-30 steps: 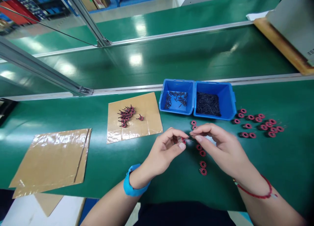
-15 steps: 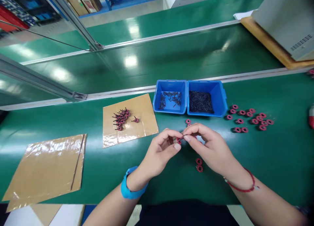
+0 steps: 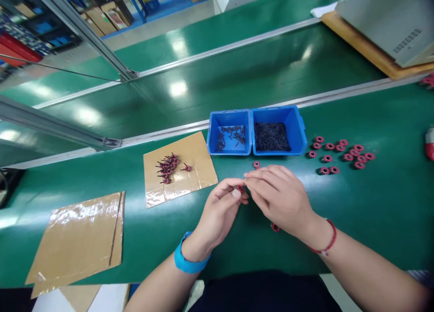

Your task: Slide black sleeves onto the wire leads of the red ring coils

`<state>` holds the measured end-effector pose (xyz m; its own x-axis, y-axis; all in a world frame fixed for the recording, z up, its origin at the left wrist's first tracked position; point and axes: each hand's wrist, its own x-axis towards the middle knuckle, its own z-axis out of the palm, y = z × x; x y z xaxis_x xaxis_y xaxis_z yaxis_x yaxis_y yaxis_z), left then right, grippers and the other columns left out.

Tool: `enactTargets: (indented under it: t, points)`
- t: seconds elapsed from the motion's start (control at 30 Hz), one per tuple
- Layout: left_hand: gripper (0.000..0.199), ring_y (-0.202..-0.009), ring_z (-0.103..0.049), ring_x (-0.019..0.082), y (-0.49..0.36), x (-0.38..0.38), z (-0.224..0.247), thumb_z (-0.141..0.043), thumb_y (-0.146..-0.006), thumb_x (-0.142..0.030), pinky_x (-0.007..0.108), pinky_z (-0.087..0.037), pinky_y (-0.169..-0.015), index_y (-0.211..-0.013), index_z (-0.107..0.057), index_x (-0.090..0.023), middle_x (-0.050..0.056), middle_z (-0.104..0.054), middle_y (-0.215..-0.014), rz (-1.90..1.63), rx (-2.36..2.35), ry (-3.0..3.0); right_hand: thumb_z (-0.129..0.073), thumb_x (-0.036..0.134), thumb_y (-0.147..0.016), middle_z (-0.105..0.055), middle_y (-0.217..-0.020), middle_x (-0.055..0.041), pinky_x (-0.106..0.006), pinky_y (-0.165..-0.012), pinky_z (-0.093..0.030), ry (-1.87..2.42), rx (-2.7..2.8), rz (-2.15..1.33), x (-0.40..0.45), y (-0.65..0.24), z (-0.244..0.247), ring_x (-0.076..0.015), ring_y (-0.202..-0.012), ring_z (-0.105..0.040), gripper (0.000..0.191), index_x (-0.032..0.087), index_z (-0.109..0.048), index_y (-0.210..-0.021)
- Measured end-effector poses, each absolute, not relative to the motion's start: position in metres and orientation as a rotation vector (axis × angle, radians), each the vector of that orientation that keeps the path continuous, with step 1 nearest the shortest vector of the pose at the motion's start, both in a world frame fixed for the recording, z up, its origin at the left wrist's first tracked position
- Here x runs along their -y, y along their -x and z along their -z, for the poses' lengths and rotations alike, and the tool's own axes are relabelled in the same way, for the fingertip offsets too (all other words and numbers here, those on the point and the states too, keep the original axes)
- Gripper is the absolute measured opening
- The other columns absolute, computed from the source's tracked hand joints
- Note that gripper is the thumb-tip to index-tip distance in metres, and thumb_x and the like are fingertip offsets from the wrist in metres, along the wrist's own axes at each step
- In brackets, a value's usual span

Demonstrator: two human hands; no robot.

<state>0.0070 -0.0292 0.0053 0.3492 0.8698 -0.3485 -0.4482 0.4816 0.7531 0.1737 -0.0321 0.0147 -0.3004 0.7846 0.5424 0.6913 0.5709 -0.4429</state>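
My left hand (image 3: pixel 220 212) pinches a small red motor stator (image 3: pixel 241 188) between thumb and fingers, above the green workbench. My right hand (image 3: pixel 280 199) meets it from the right, back of the hand upward. Its fingertips close together at the stator's upper edge, and what they pinch is too small to make out. Just beyond the hands lies a loose stator (image 3: pixel 257 164). Another stator (image 3: pixel 275 227) is partly covered below my right hand. On a tan cardboard sheet (image 3: pixel 200 149) sits a cluster of stators (image 3: pixel 167 167) with black sleeved leads sticking out.
Two blue bins stand behind my hands: the left bin (image 3: pixel 210 133) holds scattered short black tubes, the right bin (image 3: pixel 298 131) a dense pile of thin black pieces. Several stators (image 3: pixel 348 157) lie to the right. Film-covered cardboard (image 3: pixel 81 235) lies at left. A metal rail (image 3: pixel 162 133) runs behind.
My right hand has turned over so that its back shows more, its fingers now closed in at the stator. The stator in my left hand shows more clearly. The camera view has shifted slightly.
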Motion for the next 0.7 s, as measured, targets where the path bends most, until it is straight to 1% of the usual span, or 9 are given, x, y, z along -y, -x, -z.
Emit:
enactTargets:
  t: [0.07, 0.13, 0.2, 0.3, 0.47, 0.6, 0.7]
  points:
    - [0.021, -0.078, -0.056, 0.013, -0.006, 0.028, -0.007, -0.077, -0.079, -0.031, 0.029, -0.043, -0.079, -0.096, -0.073, -0.02, 0.001, -0.064, -0.083, -0.925, -0.822, -0.633, -0.053, 0.014, -0.094, -0.076, -0.101, -0.0063, -0.036, -0.083, -0.051, 1.22, 1.864, -0.51, 0.031, -0.176, -0.017, -0.0202, -0.093, -0.069, 0.018, 0.02, -0.068, -0.102]
    - [0.022, -0.079, -0.056, 0.013, -0.005, 0.027, -0.008, -0.077, -0.079, -0.03, 0.029, -0.043, -0.079, -0.098, -0.071, -0.02, 0.001, -0.062, -0.083, -0.936, -0.823, -0.686, -0.054, 0.024, -0.096, -0.075, -0.099, -0.0044, -0.033, -0.08, -0.053, 1.282, 1.598, -0.907, 0.028, -0.179, -0.019, -0.0184, -0.091, -0.07, 0.016, 0.023, -0.069, -0.103]
    - [0.026, -0.079, -0.055, 0.013, -0.003, 0.027, -0.007, -0.076, -0.08, -0.03, 0.029, -0.043, -0.079, -0.102, -0.068, -0.02, 0.0, -0.061, -0.083, -0.94, -0.825, -0.748, -0.058, 0.033, -0.095, -0.074, -0.094, -0.0026, -0.03, -0.077, -0.054, 1.291, 1.39, -1.226, 0.026, -0.181, -0.021, -0.0169, -0.087, -0.069, 0.016, 0.024, -0.071, -0.098]
    - [0.03, -0.08, -0.055, 0.013, 0.0, 0.028, -0.002, -0.074, -0.083, -0.03, 0.028, -0.042, -0.078, -0.11, -0.064, -0.022, 0.0, -0.06, -0.085, -0.926, -0.828, -0.864, -0.061, 0.039, -0.094, -0.072, -0.087, -0.0008, -0.029, -0.079, -0.053, 1.186, 1.246, -1.532, 0.023, -0.182, -0.022, -0.0152, -0.084, -0.067, 0.019, 0.023, -0.072, -0.092]
    - [0.031, -0.083, -0.053, 0.012, 0.003, 0.03, 0.004, -0.071, -0.087, -0.028, 0.026, -0.04, -0.077, -0.116, -0.062, -0.025, 0.0, -0.057, -0.093, -0.923, -0.805, -0.981, -0.068, 0.04, -0.089, -0.072, -0.084, -0.0011, -0.032, -0.085, -0.052, 1.055, 1.099, -1.725, 0.023, -0.182, -0.018, -0.0159, -0.085, -0.067, 0.018, 0.022, -0.073, -0.089]
    - [0.03, -0.085, -0.053, 0.011, 0.003, 0.03, 0.003, -0.072, -0.087, -0.026, 0.026, -0.042, -0.079, -0.115, -0.063, -0.025, 0.0, -0.056, -0.094, -0.923, -0.801, -0.988, -0.072, 0.039, -0.086, -0.071, -0.084, -0.0009, -0.032, -0.085, -0.051, 1.033, 1.055, -1.774, 0.024, -0.182, -0.017, -0.016, -0.087, -0.066, 0.017, 0.022, -0.072, -0.085]
    - [0.03, -0.085, -0.053, 0.011, 0.002, 0.029, 0.001, -0.073, -0.085, -0.027, 0.026, -0.043, -0.079, -0.113, -0.064, -0.024, 0.0, -0.056, -0.094, -0.925, -0.8, -0.977, -0.072, 0.038, -0.086, -0.07, -0.085, -0.0005, -0.03, -0.085, -0.051, 1.061, 1.113, -1.736, 0.024, -0.182, -0.018, -0.0149, -0.086, -0.065, 0.016, 0.023, -0.072, -0.081]
